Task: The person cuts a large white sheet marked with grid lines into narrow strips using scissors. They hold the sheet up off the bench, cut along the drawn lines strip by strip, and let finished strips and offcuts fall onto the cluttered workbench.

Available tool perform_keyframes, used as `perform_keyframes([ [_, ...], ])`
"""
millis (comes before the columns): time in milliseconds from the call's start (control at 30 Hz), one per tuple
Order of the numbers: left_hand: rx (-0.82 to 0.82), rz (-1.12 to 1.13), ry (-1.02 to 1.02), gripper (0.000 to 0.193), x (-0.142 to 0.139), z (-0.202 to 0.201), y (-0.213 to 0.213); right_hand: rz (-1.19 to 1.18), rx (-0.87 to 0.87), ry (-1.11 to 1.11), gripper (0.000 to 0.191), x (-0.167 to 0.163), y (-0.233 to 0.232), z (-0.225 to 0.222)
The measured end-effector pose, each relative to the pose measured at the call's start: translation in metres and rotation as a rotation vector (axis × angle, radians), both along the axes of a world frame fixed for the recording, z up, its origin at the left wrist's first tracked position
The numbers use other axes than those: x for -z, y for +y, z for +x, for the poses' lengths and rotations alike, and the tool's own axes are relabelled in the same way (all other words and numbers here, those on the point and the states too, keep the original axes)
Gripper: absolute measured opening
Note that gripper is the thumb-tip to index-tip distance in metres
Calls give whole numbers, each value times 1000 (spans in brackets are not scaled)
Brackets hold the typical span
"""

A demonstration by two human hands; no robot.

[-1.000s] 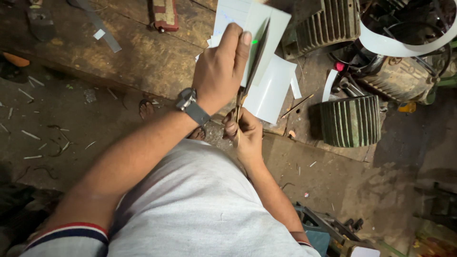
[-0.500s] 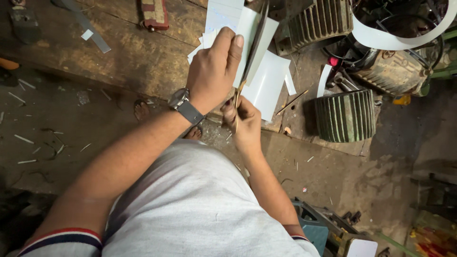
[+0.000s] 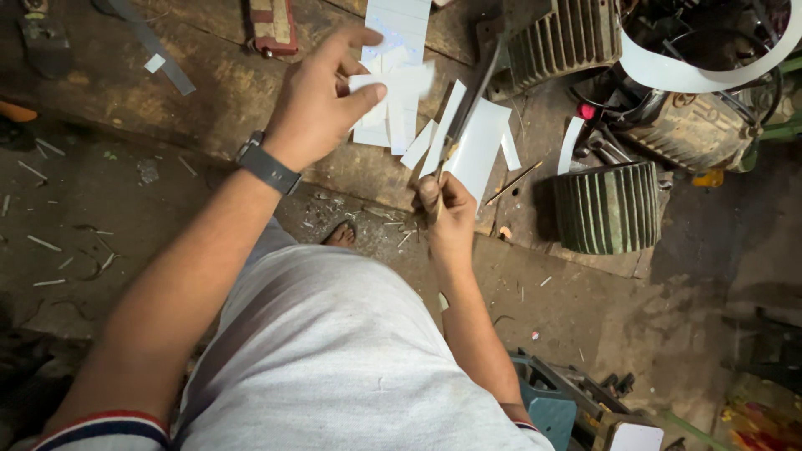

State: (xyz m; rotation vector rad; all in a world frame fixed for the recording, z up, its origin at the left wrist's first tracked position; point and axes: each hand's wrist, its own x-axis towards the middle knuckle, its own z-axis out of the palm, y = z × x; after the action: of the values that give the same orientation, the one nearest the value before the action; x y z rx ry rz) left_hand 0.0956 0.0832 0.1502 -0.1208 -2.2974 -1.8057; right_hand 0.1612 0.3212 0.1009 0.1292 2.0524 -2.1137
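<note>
Left hand (image 3: 322, 100) pinches a small white strip (image 3: 393, 83) above the wooden plank's (image 3: 167, 108) near edge | right hand (image 3: 447, 213) grips scissors (image 3: 468, 104), long axis pointing up-right, away from the body | white sheets (image 3: 476, 150) beneath | ribbed motor housing (image 3: 606, 207) crowds the right; dirt floor (image 3: 100, 250) open left.

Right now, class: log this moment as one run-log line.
left hand: holds white paper strips | right hand: grips scissors | below: wooden bench

A ribbed motor housing (image 3: 607, 207) stands on the dirty floor (image 3: 134, 209), with another finned motor (image 3: 566, 38) behind it. A curled white strip (image 3: 697, 77) arcs over cluttered machine parts, and a blue toolbox (image 3: 547, 405) sits lower right.
</note>
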Motion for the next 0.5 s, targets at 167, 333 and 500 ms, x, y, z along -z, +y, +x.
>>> perform_keyframes([
  [167, 146, 53, 52, 20, -17, 1, -7, 2, 21, 48, 44, -16, 6, -11],
  [333, 372, 407, -252, 45, -31, 9, -2, 43, -58, 264, 46, -31, 2, -25],
  [500, 296, 432, -22, 29, -23, 9, 20, -67, -77, 172, 31, -34, -18, -28],
])
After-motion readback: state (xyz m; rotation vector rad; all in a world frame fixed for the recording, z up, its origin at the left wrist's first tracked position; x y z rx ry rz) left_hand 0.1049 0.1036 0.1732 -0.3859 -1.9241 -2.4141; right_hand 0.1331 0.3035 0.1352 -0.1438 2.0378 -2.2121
